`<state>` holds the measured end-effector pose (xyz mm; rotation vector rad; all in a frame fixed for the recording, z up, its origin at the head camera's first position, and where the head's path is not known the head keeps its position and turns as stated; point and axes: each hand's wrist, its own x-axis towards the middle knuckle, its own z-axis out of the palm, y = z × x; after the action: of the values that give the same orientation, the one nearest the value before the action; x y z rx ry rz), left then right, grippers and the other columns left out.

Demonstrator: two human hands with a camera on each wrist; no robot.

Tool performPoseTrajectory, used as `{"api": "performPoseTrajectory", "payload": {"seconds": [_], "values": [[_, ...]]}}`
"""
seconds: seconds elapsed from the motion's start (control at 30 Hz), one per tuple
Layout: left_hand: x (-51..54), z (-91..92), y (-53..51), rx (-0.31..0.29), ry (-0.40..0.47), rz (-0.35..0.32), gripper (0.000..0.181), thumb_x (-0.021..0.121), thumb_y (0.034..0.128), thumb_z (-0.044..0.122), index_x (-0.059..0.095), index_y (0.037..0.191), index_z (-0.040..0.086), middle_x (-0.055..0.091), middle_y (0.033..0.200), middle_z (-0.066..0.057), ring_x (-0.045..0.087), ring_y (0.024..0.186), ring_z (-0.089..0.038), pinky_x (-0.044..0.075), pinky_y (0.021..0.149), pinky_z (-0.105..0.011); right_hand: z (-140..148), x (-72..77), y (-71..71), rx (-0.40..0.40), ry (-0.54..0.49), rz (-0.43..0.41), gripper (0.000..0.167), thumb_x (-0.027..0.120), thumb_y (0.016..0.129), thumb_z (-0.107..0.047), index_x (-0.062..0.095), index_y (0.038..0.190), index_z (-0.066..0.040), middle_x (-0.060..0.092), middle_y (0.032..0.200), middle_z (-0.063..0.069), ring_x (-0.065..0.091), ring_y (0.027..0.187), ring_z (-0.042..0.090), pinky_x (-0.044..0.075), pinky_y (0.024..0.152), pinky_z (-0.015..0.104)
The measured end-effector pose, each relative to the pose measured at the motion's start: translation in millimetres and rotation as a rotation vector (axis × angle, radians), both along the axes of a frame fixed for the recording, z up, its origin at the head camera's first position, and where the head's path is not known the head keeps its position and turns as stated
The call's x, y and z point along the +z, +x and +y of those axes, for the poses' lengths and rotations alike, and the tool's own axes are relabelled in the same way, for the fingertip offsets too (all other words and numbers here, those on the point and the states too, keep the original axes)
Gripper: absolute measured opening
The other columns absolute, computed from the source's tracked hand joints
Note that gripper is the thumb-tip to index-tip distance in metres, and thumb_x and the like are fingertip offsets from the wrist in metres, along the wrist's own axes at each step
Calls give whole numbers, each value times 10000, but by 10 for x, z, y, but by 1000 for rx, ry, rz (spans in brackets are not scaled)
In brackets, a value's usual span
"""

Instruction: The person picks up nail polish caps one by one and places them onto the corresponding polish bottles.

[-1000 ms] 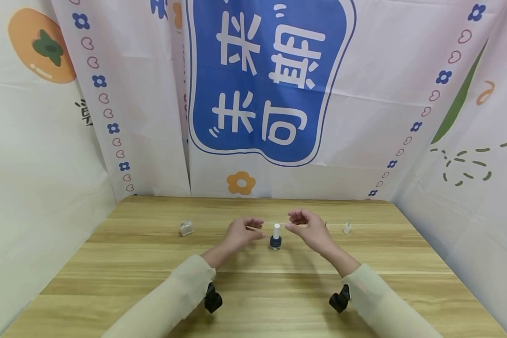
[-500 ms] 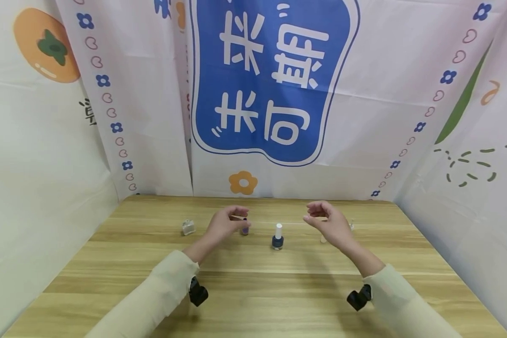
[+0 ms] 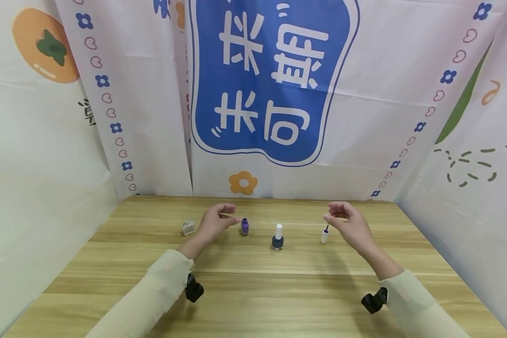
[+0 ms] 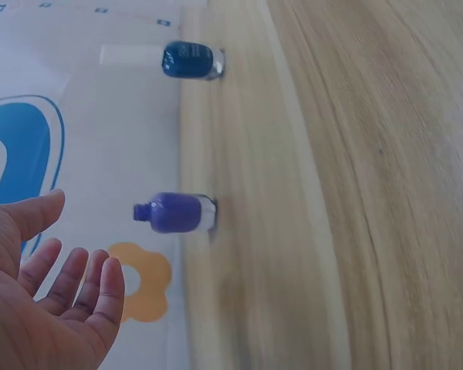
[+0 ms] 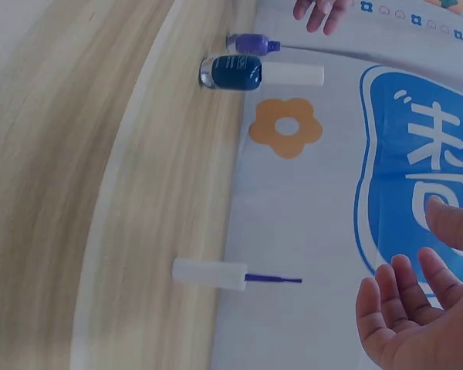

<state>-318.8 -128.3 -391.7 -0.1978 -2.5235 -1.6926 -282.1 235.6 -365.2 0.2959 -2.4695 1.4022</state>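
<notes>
An uncapped purple nail polish bottle stands upright on the table, just right of my left hand. That hand hovers with relaxed fingers, apart from the bottle and holding nothing. Between the hands stands a capped dark teal nail polish bottle with a white cap. A white nail polish cap stands on its top, its purple brush pointing up. My right hand is beside and slightly behind it, fingers loosely bent, empty; the right wrist view shows a gap between them.
A small clear bottle stands left of my left hand. The wooden table ends at a printed cloth backdrop, with cloth also hanging on both sides.
Both hands have moved apart, left hand leftward and right hand rightward. The purple bottle and the cap with the purple brush have come into fuller view; the teal bottle stays put.
</notes>
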Motion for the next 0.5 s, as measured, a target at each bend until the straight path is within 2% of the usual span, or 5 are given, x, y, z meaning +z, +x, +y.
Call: {"api": "performPoseTrajectory", "payload": {"seconds": [0.27, 0.5], "values": [[-121, -16, -82, 6, -29, -27, 479, 754, 840, 83, 578, 1283, 38, 566, 1285, -166, 584, 1056, -293, 527, 855, -372, 161, -134, -68, -47, 7, -50, 407, 693, 919, -177, 548, 1230, 41, 579, 1155, 208, 566, 1041, 288, 491, 757, 174], [-241, 24, -177, -12, -63, -68, 602, 778, 811, 79, 519, 1351, 15, 526, 1333, -181, 546, 1113, -323, 518, 866, -408, 241, -214, -104, -39, -5, -142, 466, 684, 926, -181, 497, 1276, 64, 550, 1182, 204, 551, 1066, 314, 495, 795, 206]]}}
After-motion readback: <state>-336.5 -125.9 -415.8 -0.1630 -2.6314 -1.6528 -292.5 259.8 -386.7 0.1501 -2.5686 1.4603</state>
